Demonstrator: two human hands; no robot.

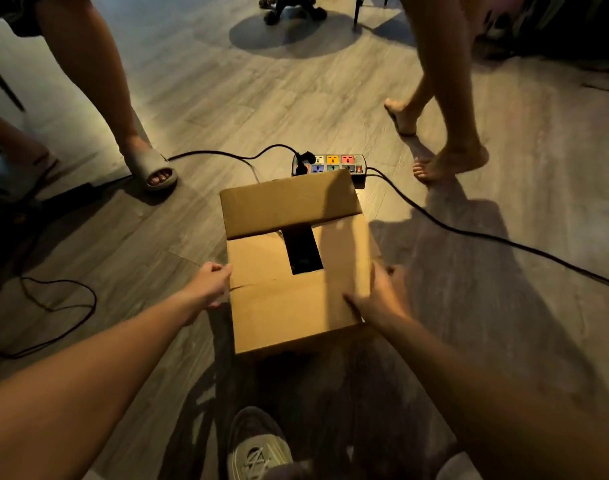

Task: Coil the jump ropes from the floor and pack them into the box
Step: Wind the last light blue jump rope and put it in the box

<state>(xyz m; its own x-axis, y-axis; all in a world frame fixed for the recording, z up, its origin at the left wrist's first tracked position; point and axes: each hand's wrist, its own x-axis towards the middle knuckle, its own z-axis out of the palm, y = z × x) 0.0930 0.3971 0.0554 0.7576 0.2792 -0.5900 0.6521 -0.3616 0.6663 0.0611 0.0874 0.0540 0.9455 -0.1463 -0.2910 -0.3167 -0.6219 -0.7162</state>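
Head view: A brown cardboard box [289, 306] is seen in the middle, set on the wooden floor [227, 98]. Its top flaps are folded almost shut. The far flap [289, 206] is tipped up a little, and a dark gap [303, 251] is left in the middle. The inside is too dark for anything to be made out, so it cannot be told if jump ropes lie in it.

The left hand [211, 285] is held against the left side of the box. Its fingers [225, 271] are curled at the edge, but it cannot be told if the box is gripped.

The right hand [379, 299] is blurred. It is laid on the near right corner of the box, with the fingers fairly straight and the thumb [353, 301] flat on the top flap. Nothing is held in it.

A power strip [327, 164] with coloured sockets is placed just behind the box. A black cable [469, 230] is run from it across the floor to the right. A thin black cord [71, 306] is looped on the floor at the left, well apart from the box; rope or cable cannot be told.

A foot in a pale slipper [154, 168] is seen at the far left, bare feet [448, 164] at the far right, and a grey shoe [258, 448] at the bottom.
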